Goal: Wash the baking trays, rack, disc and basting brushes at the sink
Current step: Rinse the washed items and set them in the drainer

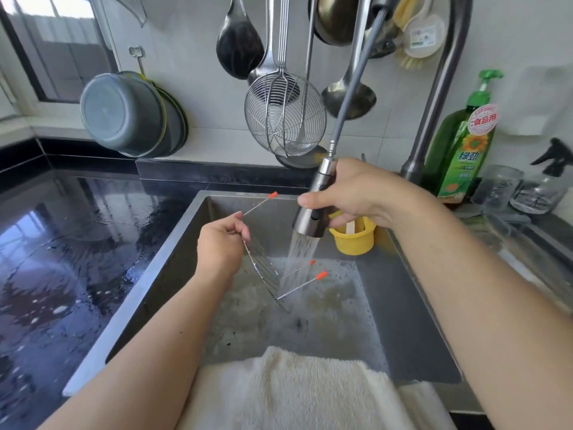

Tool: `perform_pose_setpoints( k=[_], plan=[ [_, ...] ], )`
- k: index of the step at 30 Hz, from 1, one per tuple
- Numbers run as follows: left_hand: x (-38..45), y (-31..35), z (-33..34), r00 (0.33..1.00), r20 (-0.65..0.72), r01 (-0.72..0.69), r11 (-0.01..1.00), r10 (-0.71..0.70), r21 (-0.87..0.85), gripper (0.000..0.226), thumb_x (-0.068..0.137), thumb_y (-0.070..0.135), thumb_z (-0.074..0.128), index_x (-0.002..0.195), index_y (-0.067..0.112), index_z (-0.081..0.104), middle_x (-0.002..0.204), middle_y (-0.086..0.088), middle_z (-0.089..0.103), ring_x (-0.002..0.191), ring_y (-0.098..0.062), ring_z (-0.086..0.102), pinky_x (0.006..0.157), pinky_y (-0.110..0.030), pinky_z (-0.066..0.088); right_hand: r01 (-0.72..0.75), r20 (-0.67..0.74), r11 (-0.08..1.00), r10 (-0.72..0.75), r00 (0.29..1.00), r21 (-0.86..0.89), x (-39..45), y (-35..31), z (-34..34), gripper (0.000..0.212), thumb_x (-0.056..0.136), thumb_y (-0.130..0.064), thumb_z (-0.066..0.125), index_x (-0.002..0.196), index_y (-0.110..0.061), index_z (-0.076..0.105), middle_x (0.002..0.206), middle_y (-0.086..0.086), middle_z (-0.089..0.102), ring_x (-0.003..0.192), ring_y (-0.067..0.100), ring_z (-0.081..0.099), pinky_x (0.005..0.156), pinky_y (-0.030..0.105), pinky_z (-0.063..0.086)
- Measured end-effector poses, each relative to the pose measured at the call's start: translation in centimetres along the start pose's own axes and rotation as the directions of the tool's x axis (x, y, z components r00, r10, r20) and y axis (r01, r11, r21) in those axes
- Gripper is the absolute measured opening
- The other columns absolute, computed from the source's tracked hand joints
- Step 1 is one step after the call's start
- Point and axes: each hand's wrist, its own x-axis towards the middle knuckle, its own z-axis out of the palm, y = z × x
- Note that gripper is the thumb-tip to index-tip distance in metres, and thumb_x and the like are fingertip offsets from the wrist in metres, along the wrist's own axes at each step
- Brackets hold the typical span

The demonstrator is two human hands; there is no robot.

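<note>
Fingers (240,226) pinch wire rack (263,268) under metal sprayer (311,209) stream.

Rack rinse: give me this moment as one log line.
step: rinsing rack | left hand: grips rack over sink | right hand: holds sprayer | water: running onto rack

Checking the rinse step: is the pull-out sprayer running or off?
Running. Water streams from the sprayer head, gripped by the right hand, onto the wire rack that the left hand holds over the sink.
</note>
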Motion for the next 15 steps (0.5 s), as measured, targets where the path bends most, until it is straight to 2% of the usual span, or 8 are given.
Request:
perform_pose_setpoints(
  k=[1,4,6,8,10,13,15],
  plan=[
    [0.0,0.0,0.1,0.999,0.028,-0.032,0.999,0.032,0.022,0.056,0.074,-0.022,0.041,0.048,0.021,0.064,0.113,-0.011,0.075,0.118,0.000,0.064,0.087,-0.044,0.060,0.008,-0.020,1.000,-0.008,1.000,0.023,0.6,-0.1,0.5,0.035,0.081,-0.019,0.086,0.108,-0.011,0.065,0.101,0.008,0.074,0.088,0.022,0.075,0.070,0.037,0.064],
    [-0.4,-0.2,0.4,0.982,0.140,-0.138,0.985,0.123,0.100,0.063,0.080,-0.024,0.039,0.045,0.024,0.061,0.092,-0.004,0.077,0.124,-0.001,0.062,0.103,-0.036,0.053,0.042,-0.149,0.996,-0.030,0.988,0.078,3.1,0.2,2.4,0.040,0.077,-0.026,0.089,0.103,-0.016,0.061,0.103,0.007,0.070,0.091,0.024,0.072,0.068,0.040,0.065],
    [-0.5,-0.5,0.5,0.966,0.207,-0.185,0.973,0.155,0.136,0.066,0.081,-0.025,0.042,0.044,0.027,0.060,0.095,-0.004,0.077,0.123,-0.002,0.063,0.108,-0.037,0.051,0.075,-0.269,0.997,-0.064,0.961,0.032,4.7,0.7,3.4,0.044,0.074,-0.035,0.089,0.101,-0.019,0.058,0.104,0.005,0.067,0.095,0.025,0.069,0.074,0.042,0.063],
    [-0.4,-0.9,0.5,0.955,0.250,-0.205,0.965,0.162,0.161,0.067,0.080,-0.025,0.043,0.043,0.029,0.060,0.098,-0.004,0.077,0.121,-0.001,0.064,0.108,-0.037,0.051,0.070,-0.361,0.997,-0.080,0.929,-0.041,5.6,0.8,3.8,0.047,0.078,-0.038,0.085,0.109,-0.017,0.055,0.109,0.002,0.064,0.097,0.023,0.062,0.080,0.035,0.051],
    [-0.7,-0.8,0.6,0.951,0.260,-0.220,0.956,0.167,0.192,0.068,0.081,-0.025,0.043,0.042,0.028,0.060,0.099,-0.005,0.076,0.120,-0.004,0.065,0.105,-0.029,0.052,0.053,-0.418,0.996,-0.080,0.905,-0.075,5.9,1.1,3.4,0.046,0.082,-0.035,0.083,0.109,-0.017,0.051,0.108,0.001,0.060,0.094,0.024,0.055,0.079,0.030,0.041],
    [-1.0,-0.6,0.5,0.944,0.275,-0.256,0.932,0.183,0.258,0.061,0.082,-0.022,0.041,0.048,0.024,0.060,0.112,-0.007,0.074,0.117,-0.003,0.063,0.090,-0.003,0.043,0.018,-0.442,0.990,-0.080,0.894,-0.142,6.1,1.7,2.5,0.044,0.084,-0.034,0.082,0.107,-0.017,0.048,0.102,0.002,0.058,0.091,0.026,0.055,0.076,0.031,0.039],
    [-1.1,-0.6,0.5,0.939,0.284,-0.275,0.918,0.192,0.287,0.055,0.085,-0.019,0.042,0.052,0.020,0.061,0.120,-0.006,0.073,0.117,-0.003,0.062,0.086,0.000,0.039,-0.006,-0.416,0.984,-0.070,0.907,-0.180,6.1,2.0,2.0,0.044,0.082,-0.035,0.082,0.107,-0.017,0.050,0.103,0.003,0.060,0.090,0.026,0.056,0.074,0.031,0.040]
  ],
)
